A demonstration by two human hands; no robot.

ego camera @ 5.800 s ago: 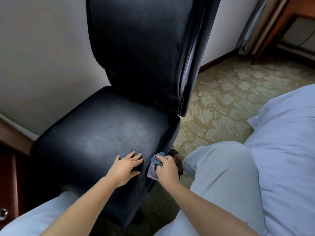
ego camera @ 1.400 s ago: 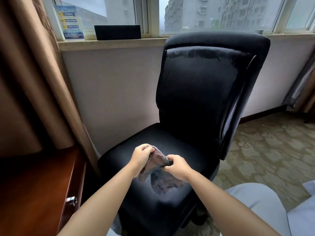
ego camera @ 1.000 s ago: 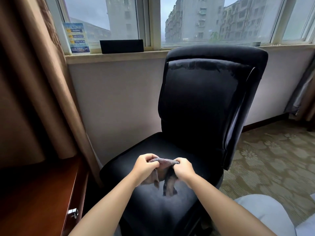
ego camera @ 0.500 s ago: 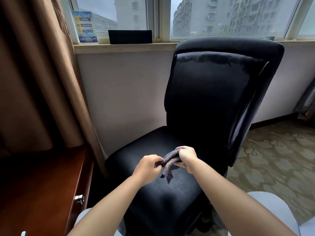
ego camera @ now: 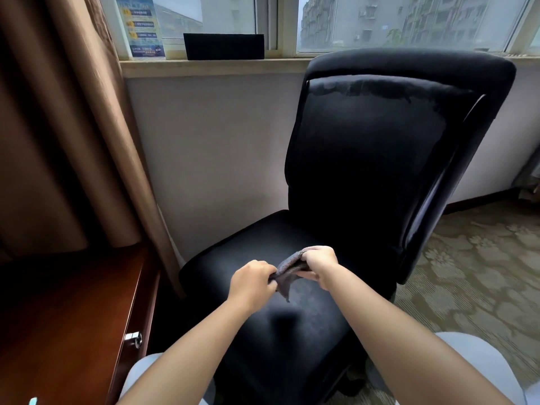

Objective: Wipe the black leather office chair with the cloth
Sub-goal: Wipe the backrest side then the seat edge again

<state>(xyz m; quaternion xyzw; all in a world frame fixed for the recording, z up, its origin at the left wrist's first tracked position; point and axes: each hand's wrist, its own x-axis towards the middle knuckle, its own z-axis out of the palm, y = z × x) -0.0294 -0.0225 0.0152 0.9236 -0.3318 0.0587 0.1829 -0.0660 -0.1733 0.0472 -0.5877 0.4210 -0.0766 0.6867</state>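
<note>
The black leather office chair (ego camera: pixel 380 159) faces me, its tall backrest upright and its seat (ego camera: pixel 248 247) low in front of me. Above the seat's middle I hold a small grey cloth (ego camera: pixel 287 268) bunched between both hands. My left hand (ego camera: pixel 252 280) pinches its near end. My right hand (ego camera: pixel 320 264) grips its far end. A loose corner of the cloth hangs down between them, a little above the leather.
A dark wooden desk (ego camera: pixel 67 317) with a drawer knob (ego camera: pixel 133 339) stands at the left. A brown curtain (ego camera: pixel 87 127) hangs beside it. A black box (ego camera: pixel 223 46) and a leaflet (ego camera: pixel 141 27) stand on the windowsill. Patterned carpet (ego camera: pixel 482 273) lies to the right.
Both hands have drawn the cloth from a spread hanging shape into a tighter bundle. Earlier my right hand rubbed the seat's front edge while my left lay flat on the seat.
</note>
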